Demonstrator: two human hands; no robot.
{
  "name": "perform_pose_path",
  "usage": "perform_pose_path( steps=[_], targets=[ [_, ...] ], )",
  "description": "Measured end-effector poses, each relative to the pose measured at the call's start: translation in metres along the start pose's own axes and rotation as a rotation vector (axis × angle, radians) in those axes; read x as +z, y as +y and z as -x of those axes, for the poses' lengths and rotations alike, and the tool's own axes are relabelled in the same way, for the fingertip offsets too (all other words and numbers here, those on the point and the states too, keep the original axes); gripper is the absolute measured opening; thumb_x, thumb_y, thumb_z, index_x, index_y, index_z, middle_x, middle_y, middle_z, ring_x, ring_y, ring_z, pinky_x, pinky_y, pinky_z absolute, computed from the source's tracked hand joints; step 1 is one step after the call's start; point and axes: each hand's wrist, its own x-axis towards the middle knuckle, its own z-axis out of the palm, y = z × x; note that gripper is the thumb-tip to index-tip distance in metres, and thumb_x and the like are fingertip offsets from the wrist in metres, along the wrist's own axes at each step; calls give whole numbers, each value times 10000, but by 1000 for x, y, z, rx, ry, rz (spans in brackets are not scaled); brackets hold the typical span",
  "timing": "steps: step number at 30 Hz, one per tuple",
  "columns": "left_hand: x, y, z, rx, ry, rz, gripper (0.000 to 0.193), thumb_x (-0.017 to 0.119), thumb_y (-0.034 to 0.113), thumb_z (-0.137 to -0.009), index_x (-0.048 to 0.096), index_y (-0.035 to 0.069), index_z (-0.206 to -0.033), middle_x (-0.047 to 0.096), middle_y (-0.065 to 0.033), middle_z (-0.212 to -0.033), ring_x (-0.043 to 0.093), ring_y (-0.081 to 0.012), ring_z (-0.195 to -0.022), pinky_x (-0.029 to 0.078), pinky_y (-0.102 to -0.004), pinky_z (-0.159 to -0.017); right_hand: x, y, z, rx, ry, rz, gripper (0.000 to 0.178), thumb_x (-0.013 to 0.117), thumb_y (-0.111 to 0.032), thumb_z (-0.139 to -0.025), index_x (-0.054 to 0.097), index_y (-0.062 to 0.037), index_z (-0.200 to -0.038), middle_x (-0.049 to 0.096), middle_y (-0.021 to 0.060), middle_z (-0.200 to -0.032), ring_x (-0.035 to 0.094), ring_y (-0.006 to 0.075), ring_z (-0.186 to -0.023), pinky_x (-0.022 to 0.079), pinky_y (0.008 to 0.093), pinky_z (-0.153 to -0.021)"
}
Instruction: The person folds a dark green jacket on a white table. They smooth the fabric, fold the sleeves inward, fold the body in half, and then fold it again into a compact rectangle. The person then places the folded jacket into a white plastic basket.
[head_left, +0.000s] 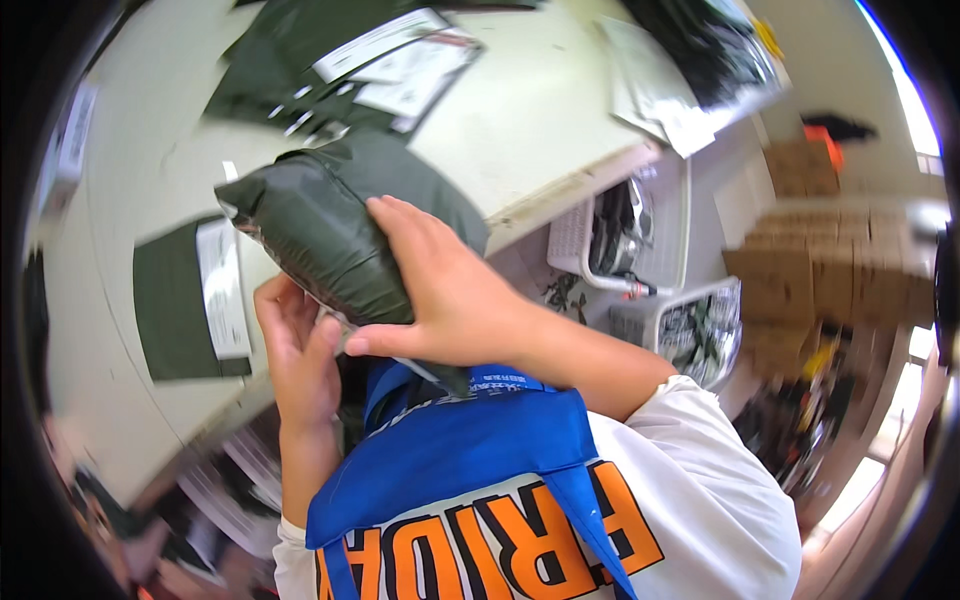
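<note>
A bulky dark green plastic mailing bag (330, 225) is held between my two hands, above the table's near edge and close to my blue apron. My right hand (440, 285) presses flat over its near right side, thumb pointing left along the lower edge. Under the bag's lower left edge, my left hand (300, 335) grips with curled fingers, partly hidden by the bag. A strip of white shows beneath the bag near both thumbs. To the left, a flat dark green mailing bag (175, 300) with a white label (224, 290) lies on the table.
More dark green labelled bags (270, 75) lie at the table's (540, 90) far side. Clear and black plastic packs (690, 60) sit at its far right corner. White baskets (570, 240) with packages stand below the right edge. Cardboard boxes (840, 265) are stacked farther right.
</note>
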Motion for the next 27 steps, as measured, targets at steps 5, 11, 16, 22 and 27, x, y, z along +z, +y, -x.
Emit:
perform_pose_path(
  steps=[5,11,16,22,27],
  targets=[
    [112,20,-22,15,-917,-328,726,684,292,-843,335,65,-1438,193,-187,-1559,256,-320,-1424,265,-419,-1126,-102,18,104,474,365,-261,1033,863,-304,-617,283,56,-1392,520,273,-1248,562,335,-1151,457,376,-957],
    [197,-24,-23,-221,-1434,-447,577,653,205,-880,430,82,-1397,271,-163,-1528,342,-292,-1377,344,-390,-1086,-100,94,290,752,1221,-900,611,606,-31,-693,464,55,-1281,603,119,-1083,628,190,-912,523,309,-817],
    [222,-59,-29,-445,-1305,-565,533,651,143,-875,463,76,-1370,365,-113,-1459,460,-248,-1271,414,-365,-1033,-161,199,355,568,1552,-926,382,586,-51,-767,522,21,-1137,617,106,-951,644,199,-767,560,330,-660],
    [228,-86,-50,-344,-1057,-705,466,625,90,-868,504,43,-1315,434,-104,-1402,519,-224,-1194,451,-342,-977,-296,440,364,1027,1683,-469,793,713,-279,-807,268,-10,-1406,535,157,-1157,577,272,-906,494,408,-618],
    [148,-100,-33,-326,-648,-830,452,631,109,-868,512,43,-1298,477,-110,-1356,546,-214,-1113,472,-336,-917,-257,486,279,1157,1120,-530,859,720,-326,-794,218,-118,-1459,503,119,-1237,548,299,-925,456,409,-570]
  ],
)
